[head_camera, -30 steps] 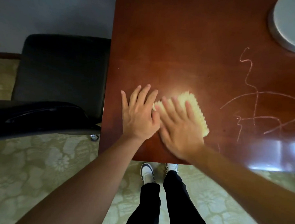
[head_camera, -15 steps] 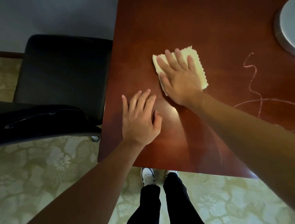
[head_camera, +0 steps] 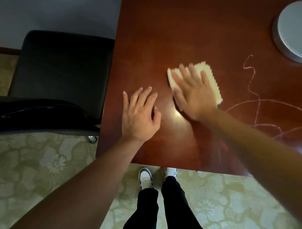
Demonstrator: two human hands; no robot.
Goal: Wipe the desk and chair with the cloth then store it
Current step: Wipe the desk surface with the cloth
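Note:
A pale yellow cloth (head_camera: 212, 79) with a zigzag edge lies flat on the reddish-brown desk (head_camera: 167, 28). My right hand (head_camera: 192, 93) presses down on it with fingers spread, blurred by motion, and covers most of it. My left hand (head_camera: 139, 115) rests flat on the desk near its left edge, fingers apart, holding nothing. A black chair (head_camera: 62, 70) stands just left of the desk. Pale chalk-like scribbles (head_camera: 251, 94) mark the desk to the right of the cloth.
A round grey base (head_camera: 296, 29) sits at the desk's far right corner. The desk's front edge runs just above my shoes (head_camera: 145, 178). Patterned carpet (head_camera: 41, 161) covers the floor, and a grey wall (head_camera: 56, 9) stands behind the chair.
My right hand slid the cloth away from me across the desk, then back toward me partway. My left hand stayed planted near the left edge.

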